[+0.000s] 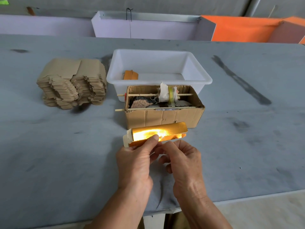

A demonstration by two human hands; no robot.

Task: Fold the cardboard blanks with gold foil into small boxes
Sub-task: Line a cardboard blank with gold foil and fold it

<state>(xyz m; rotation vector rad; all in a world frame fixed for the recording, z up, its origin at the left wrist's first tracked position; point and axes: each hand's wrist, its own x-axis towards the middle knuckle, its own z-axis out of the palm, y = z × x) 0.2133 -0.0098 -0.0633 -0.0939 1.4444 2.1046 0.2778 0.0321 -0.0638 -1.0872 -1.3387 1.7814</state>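
Mid-fold on one blank, held over table just in front of cardboard box. Left hand pinches near edge, thumb on foil. Right hand curled beside it, contact unclear, can't tell if gripping. Looks half tubed; next probably tuck end flaps. Stack waits far left, tub behind.

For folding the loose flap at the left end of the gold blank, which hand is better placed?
Probably the left hand. It grips the gold blank near that end, its thumb on the foil, close to the pale flap. The right hand sits lower, its fingers curled near the blank's lower edge.
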